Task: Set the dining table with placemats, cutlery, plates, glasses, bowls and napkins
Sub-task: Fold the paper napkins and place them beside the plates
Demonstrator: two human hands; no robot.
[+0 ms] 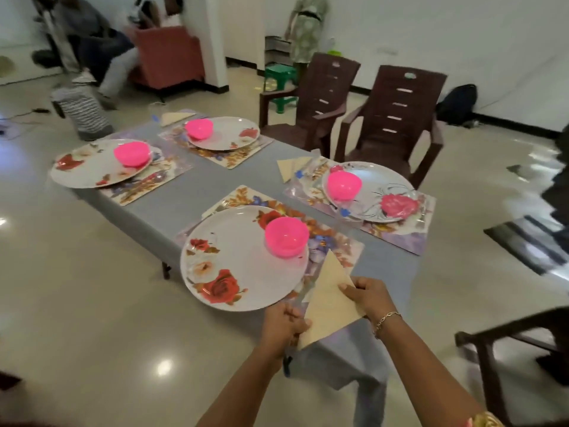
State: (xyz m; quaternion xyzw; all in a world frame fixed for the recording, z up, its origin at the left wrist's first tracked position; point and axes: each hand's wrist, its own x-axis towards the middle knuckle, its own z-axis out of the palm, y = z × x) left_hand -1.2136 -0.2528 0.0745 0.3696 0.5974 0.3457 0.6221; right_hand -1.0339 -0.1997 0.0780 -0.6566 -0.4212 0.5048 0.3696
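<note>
Left hand (284, 326): at 6 o'clock in the view, fingers curled together round the lower corner of the napkin (331, 300).
Right hand (366, 295): at 5 o'clock, thumb on top and fingers below, pinching the napkin's right edge; a gold bracelet (386, 318) sits on the wrist.
Napkin: cream, folded to a triangle, held between both hands over the table's near edge, at 5 o'clock of the near plate (243, 257). Its tip points to 12 o'clock and lies over the near placemat (335, 241). Whether it touches the cloth I cannot tell.
Near plate: white with red roses, on the floral near placemat; a pink bowl (287, 236) stands on its rim at 1 o'clock.
Right setting: at 2 o'clock of the near plate, the right plate (381, 195) with a pink rose carries a second pink bowl (344, 185). A clear glass (346, 212) with a blue mark too blurred to read stands at its 7 o'clock, and a folded cream napkin (291, 167) lies at its 10 o'clock.
Far settings: two more floral plates, each with a pink bowl, at 10 o'clock (98, 163) and 12 o'clock (223, 132).
Table (197, 192): covered in grey cloth.
Chairs (397, 112): two brown plastic ones at 1 o'clock beyond the table.
</note>
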